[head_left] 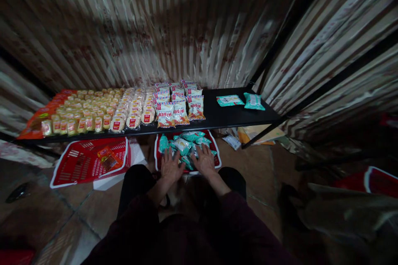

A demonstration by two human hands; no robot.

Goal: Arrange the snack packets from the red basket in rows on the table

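- Both my left hand [170, 167] and my right hand [204, 161] were splayed, grip released, over teal packets [183, 145]; whether they touched them, I could not tell.
- Those packets lay in the near red basket [158, 156].
- Two teal packs [230, 100] lay far right on the black shelf [213, 119].

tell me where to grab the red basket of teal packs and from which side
Probably by the basket's white rim on its left and right sides, coming from above over the near half. The rim runs along both sides of the open top, while the shelf crowds the far end and teal packs fill the inside.
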